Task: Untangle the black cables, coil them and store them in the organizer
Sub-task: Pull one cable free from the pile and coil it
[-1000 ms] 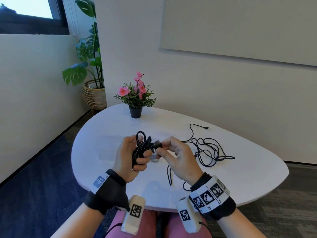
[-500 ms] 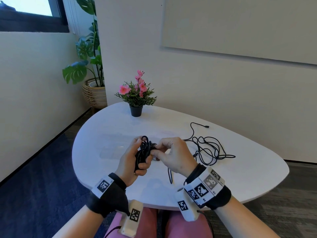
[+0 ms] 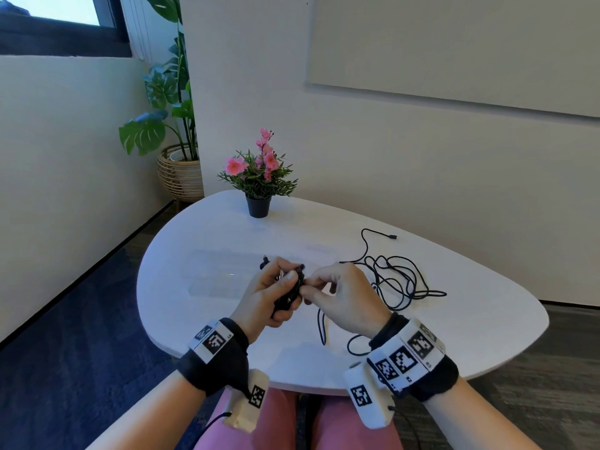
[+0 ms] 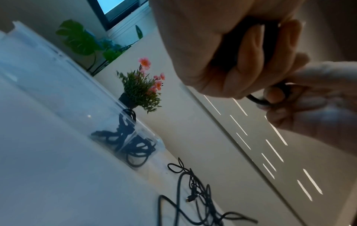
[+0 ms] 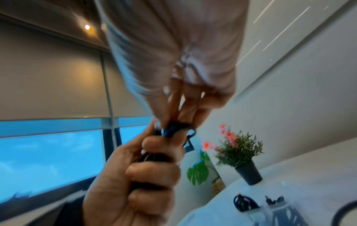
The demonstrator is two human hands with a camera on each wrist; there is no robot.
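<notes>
Bunching black cable coil (image 3: 290,292), left hand (image 3: 266,295) gripping.

One white rounded counter (image 3: 454,336) carries everything. On it stands one small black pot of pink artificial flowers (image 3: 258,177). One clear plastic compartmented organizer (image 3: 214,274) lies on the counter; in the left wrist view at least one coiled black cable (image 4: 125,137) sits inside it, though how many coils are stored there cannot be told. One bundle of coiled black cable (image 3: 289,293) is held between two hands, the left hand (image 3: 266,297) and the right hand (image 3: 347,297). One loose tangle of thin black cable (image 3: 393,280) lies on the counter; the number of separate cables in it cannot be told. One large leafy plant in a woven basket (image 3: 178,170) stands on the floor.
</notes>
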